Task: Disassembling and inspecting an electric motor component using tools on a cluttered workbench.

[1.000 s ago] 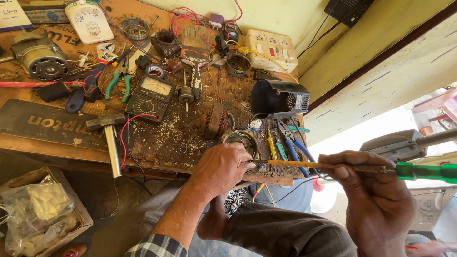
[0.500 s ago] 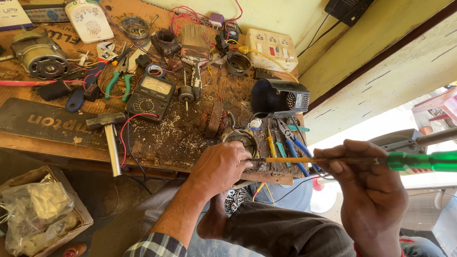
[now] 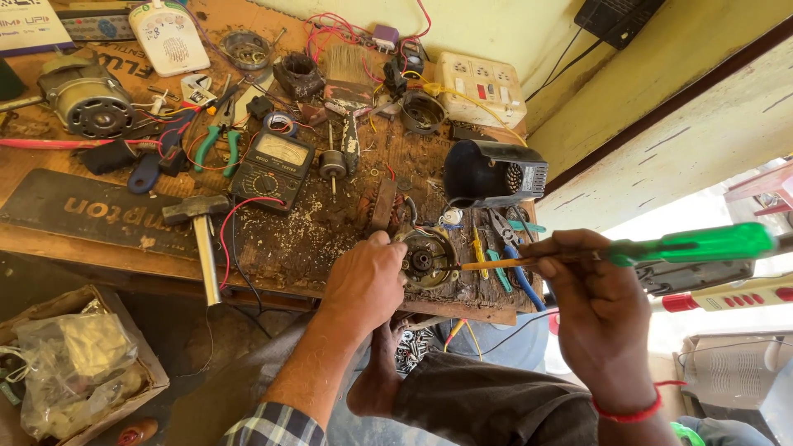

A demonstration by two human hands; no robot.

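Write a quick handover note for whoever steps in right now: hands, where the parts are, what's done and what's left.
Left hand grips the round motor part at the workbench's front edge.
Right hand holds the green-handled screwdriver, shaft pointing toward that part; the tip's contact is unclear.
Nearby: multimeter, hammer, black housing.
Done: the part stands bare, apart from the housing.
Left: work at its centre; further progress can't be judged.

We stretch our left forearm forward and upward, our left hand (image 3: 363,285) palm down with its fingers curled over and pressing. Our right hand (image 3: 591,289) is raised beside it, back toward us, fingers pinched closed, a red band around the wrist.
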